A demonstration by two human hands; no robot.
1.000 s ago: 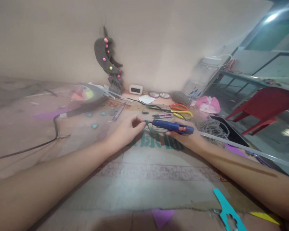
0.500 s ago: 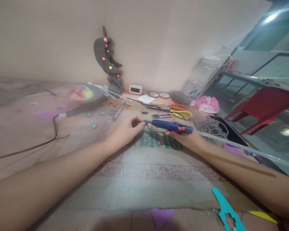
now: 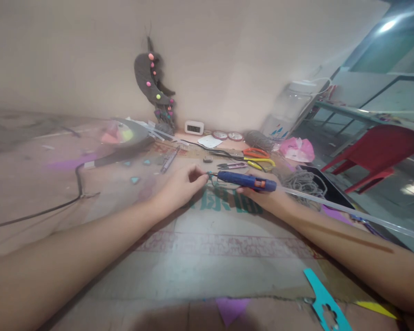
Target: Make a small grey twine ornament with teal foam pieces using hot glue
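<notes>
Head view: a blue glue gun (image 3: 246, 180) is gripped from below by the right hand (image 3: 262, 196), fingers curled round it, just above the cardboard (image 3: 207, 262). A small teal piece (image 3: 210, 175) is pinched at its nozzle by the left hand (image 3: 179, 187). The gun is judged light and rigid, best held by the body, away from the hot tip; the piece seems flimsy.

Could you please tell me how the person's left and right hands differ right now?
The left hand pinches a small teal piece between fingertips; the right hand wraps around the glue gun. The left hand shows its back, fingers curled; the right hand lies mostly hidden under the gun. Both sit low over the cardboard and meet at the gun's nozzle.
</notes>
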